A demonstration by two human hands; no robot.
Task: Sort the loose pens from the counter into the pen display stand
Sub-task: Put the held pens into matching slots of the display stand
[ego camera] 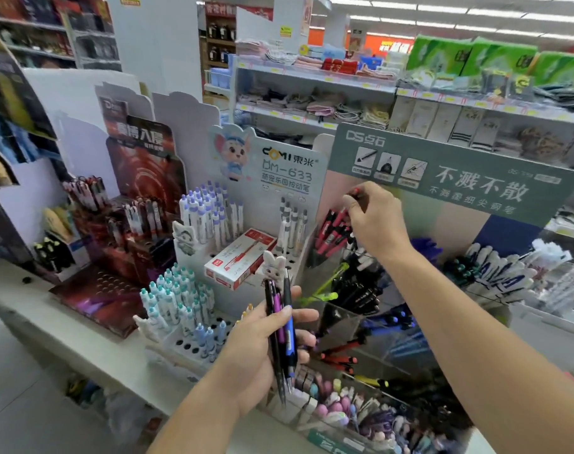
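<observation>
The right hand (pixel 374 221) pinches a red pen (pixel 356 191) above the red pens' slot (pixel 335 231); the left hand (pixel 269 348) grips three pens (pixel 284 339), which may slip from so loose a bundle.

White card (pixel 287 165) reads "DOMI", "DM-633"; green board (pixel 459 178) "DS".

— Where does the camera sit?
— On the person's head, looking forward and down, close over the pen display stand (pixel 361 329) (wide-angle, so the shelves bend).
</observation>
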